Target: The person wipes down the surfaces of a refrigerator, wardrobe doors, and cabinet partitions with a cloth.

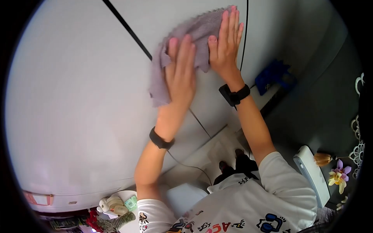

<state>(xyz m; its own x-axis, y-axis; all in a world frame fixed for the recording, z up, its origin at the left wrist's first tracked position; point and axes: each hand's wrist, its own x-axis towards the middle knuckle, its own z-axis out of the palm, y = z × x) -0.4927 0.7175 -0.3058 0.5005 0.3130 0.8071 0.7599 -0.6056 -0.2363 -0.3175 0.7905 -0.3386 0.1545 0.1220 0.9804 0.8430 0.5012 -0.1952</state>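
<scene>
A greyish-purple cloth (200,29) with a zigzag edge is spread against a smooth white upright surface (77,85). My left hand (182,73) lies flat over the lower left part of the cloth, fingers stretched upward and slightly blurred. Over the cloth's right end rests my right hand (227,46), its fingers extended and the thumb apart. Both palms press the cloth to the surface, and neither hand grips it. A black band is on each wrist.
Dark seams cross the white surface. On the right are a blue bag (272,75), a dark panel (311,105), a white box-like object (314,174) and flower decorations (339,175). Items and red flowers stand at the lower left. A thin cable hangs from my left wrist.
</scene>
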